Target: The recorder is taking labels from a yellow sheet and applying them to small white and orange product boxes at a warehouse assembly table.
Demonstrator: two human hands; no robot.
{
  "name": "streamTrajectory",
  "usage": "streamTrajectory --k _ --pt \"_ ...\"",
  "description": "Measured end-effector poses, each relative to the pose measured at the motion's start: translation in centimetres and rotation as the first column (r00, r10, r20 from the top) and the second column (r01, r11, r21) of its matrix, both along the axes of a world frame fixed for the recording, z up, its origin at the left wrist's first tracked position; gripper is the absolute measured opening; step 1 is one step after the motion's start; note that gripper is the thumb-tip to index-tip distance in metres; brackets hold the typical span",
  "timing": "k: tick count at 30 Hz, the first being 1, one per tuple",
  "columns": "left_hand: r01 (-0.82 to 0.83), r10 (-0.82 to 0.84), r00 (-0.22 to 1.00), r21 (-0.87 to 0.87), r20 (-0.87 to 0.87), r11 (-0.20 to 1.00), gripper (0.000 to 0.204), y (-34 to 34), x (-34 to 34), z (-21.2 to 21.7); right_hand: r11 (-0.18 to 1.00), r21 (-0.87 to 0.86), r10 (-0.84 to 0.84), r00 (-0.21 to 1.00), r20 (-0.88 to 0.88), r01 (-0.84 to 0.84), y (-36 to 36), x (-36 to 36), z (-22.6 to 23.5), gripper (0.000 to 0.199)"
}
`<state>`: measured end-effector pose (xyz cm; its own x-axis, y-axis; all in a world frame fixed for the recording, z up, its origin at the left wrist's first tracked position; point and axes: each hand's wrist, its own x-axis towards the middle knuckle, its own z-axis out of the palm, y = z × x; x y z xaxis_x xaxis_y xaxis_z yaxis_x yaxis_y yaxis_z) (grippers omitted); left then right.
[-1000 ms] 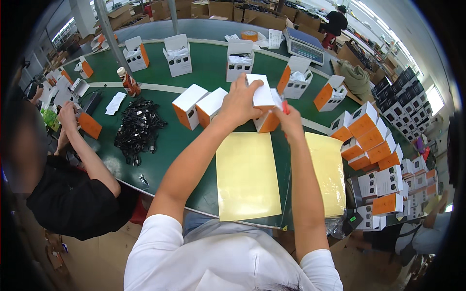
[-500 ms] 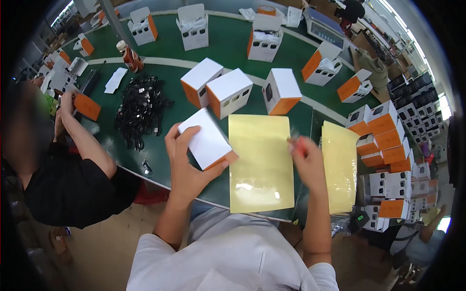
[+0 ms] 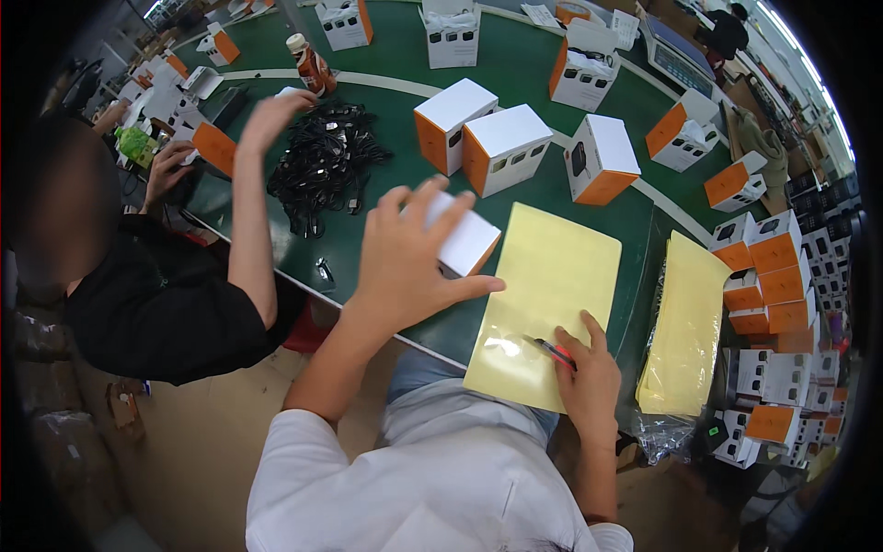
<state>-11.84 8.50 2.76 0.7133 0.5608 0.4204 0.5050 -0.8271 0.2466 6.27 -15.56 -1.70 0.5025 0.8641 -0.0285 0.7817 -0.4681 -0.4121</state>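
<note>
My left hand (image 3: 405,258) is open with its fingers spread, over a white box with an orange side (image 3: 471,241), partly hiding it. The yellow sheet (image 3: 552,267) lies at a slant beside that box, reflecting light. On its lower right part rests my right hand (image 3: 591,377), the fingers apart. A small red-and-black tool with a thin metal tip (image 3: 556,353) lies against the inner side of this hand; its exact kind is unclear. Beyond the sheet stand closed white-and-orange boxes: a pair side by side (image 3: 506,152) and a single one (image 3: 602,161).
More yellow sheets (image 3: 685,322) lie in clear plastic on the right, beside stacked boxes (image 3: 777,248). A heap of black cables (image 3: 326,166) and a brown bottle with white cap (image 3: 311,66) are at left. A co-worker in a black top (image 3: 175,294) sits there. Open boxes (image 3: 451,37) stand behind.
My left hand has let go of the box and spread its fingers above it. My right hand has come down onto the sheet's lower part with the red-and-black tool. The view has shifted left.
</note>
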Motion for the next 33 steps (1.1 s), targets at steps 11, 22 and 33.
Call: streamTrajectory --k 11,22,33 --pt "0.147 -0.158 0.986 -0.179 -0.055 0.973 0.08 1.1 -0.3 0.8 0.994 0.107 0.01 0.998 -0.064 -0.003 -2.9 0.5 -1.2 0.041" --pt "0.681 -0.638 0.723 -0.117 0.267 0.723 0.04 0.4 -0.7 0.4 0.979 0.103 -0.153 0.968 -0.197 0.175 -3.2 -0.9 1.0 0.034" --pt "0.733 -0.803 0.586 -0.351 -0.109 0.583 0.065 -5.2 5.8 -8.7 0.875 0.3 -0.153 0.805 -0.574 0.38 -5.8 1.2 0.2 0.021"
